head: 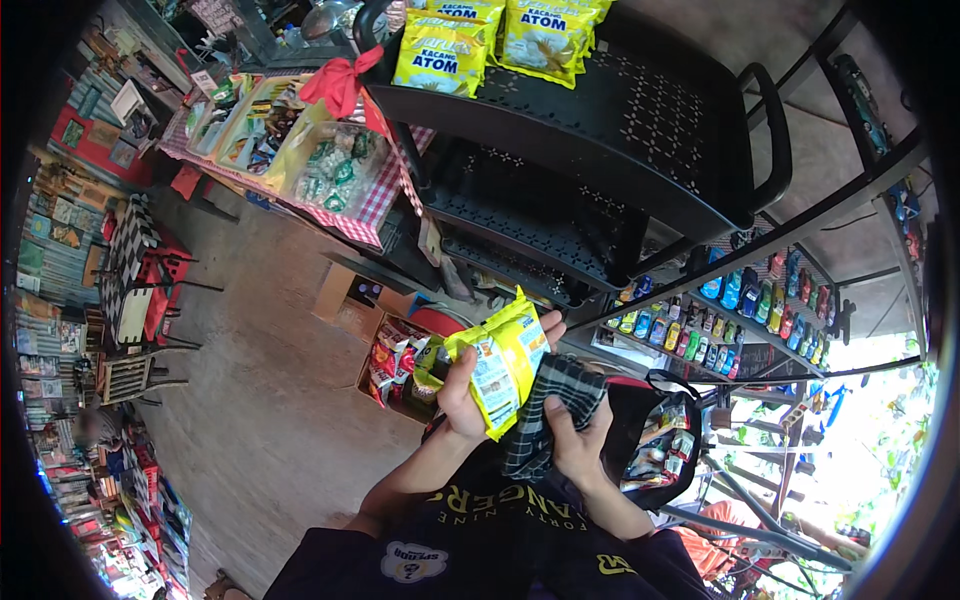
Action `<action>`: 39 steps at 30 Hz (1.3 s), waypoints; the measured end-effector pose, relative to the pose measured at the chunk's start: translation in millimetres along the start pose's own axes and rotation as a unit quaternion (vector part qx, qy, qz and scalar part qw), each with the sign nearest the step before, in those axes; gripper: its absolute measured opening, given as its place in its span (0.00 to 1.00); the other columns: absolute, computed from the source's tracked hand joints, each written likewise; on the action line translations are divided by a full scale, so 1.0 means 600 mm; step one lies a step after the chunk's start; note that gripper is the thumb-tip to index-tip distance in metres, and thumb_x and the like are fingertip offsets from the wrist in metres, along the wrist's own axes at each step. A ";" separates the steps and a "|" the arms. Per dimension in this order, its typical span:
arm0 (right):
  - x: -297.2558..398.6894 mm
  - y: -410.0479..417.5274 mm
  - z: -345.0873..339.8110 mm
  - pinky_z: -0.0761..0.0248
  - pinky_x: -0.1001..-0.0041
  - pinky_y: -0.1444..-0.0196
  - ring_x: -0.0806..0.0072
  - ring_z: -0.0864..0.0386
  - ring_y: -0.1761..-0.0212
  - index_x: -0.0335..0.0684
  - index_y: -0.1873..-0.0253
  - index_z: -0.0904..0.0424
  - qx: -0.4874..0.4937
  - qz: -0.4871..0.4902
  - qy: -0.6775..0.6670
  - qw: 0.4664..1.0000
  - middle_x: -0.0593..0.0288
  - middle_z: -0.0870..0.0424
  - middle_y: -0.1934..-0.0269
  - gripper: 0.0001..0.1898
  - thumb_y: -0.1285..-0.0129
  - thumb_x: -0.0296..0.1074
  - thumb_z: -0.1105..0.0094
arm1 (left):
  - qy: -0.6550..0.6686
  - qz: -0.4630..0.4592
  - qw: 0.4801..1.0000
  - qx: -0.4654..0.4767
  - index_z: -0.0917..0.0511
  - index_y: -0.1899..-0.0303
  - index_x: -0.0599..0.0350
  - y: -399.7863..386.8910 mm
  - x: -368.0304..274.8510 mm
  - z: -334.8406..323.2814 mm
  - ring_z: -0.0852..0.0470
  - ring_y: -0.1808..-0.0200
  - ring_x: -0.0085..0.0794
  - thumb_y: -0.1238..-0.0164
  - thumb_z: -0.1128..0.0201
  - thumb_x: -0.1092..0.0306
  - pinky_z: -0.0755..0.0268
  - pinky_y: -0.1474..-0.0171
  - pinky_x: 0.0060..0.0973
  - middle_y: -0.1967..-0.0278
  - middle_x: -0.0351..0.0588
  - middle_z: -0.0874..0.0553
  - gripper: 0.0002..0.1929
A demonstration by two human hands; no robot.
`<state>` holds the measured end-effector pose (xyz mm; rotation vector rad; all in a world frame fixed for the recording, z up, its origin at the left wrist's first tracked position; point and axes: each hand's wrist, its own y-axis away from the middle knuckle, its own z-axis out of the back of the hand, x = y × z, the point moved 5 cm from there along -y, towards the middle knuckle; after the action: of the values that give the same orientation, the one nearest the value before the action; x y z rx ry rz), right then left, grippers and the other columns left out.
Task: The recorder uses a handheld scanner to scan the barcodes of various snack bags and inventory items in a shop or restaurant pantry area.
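My left hand (pixel 461 397) grips a yellow snack packet (pixel 504 364), its printed back facing up. In my right hand (pixel 581 442) is a folded dark checked cloth (pixel 551 424), close against the packet's right side. Above my hands stands a black metal rack trolley (pixel 525 112) with perforated shelves. On its top shelf, upright yellow snack packets (pixel 442 60) stand in rows at the left end.
Below the trolley, an open cardboard box (pixel 367 382) holds snack packets. A black bag (pixel 694 465) with packets is at my right. A checked-cloth table (pixel 367 225) bears trays of sweets. Toy cars (pixel 675 330) line the rack at right.
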<state>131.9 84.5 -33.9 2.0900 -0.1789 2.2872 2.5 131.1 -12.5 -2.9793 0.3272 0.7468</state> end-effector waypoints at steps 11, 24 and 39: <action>-0.020 -0.009 0.016 0.33 0.74 0.50 0.75 0.27 0.55 0.29 0.47 0.31 -0.015 -0.046 -0.034 0.998 0.56 0.25 0.56 0.19 0.41 0.29 0.36 | 0.071 0.039 0.996 0.030 0.42 0.30 0.58 -0.008 -0.002 0.016 0.40 0.30 0.61 0.33 0.59 0.33 0.57 0.28 0.50 0.32 0.73 0.41 0.42; -0.003 -0.005 -0.021 0.31 0.74 0.56 0.77 0.26 0.59 0.31 0.47 0.33 -0.009 -0.090 -0.074 0.993 0.58 0.24 0.60 0.18 0.41 0.26 0.39 | -0.005 -0.045 0.999 0.030 0.47 0.28 0.61 -0.014 -0.021 0.008 0.45 0.28 0.61 0.34 0.53 0.37 0.58 0.27 0.47 0.30 0.68 0.44 0.42; 0.007 -0.022 -0.040 0.31 0.77 0.55 0.80 0.24 0.59 0.33 0.48 0.29 0.033 -0.069 -0.060 0.995 0.62 0.20 0.60 0.12 0.36 0.23 0.43 | -0.211 -0.107 0.962 0.134 0.55 0.26 0.52 -0.015 -0.023 -0.017 0.42 0.29 0.58 0.42 0.45 0.30 0.55 0.28 0.50 0.29 0.58 0.44 0.51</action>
<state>109.3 99.7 -31.1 2.1971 0.0372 2.1196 -2.9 141.8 3.1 -2.4692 0.0723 1.1696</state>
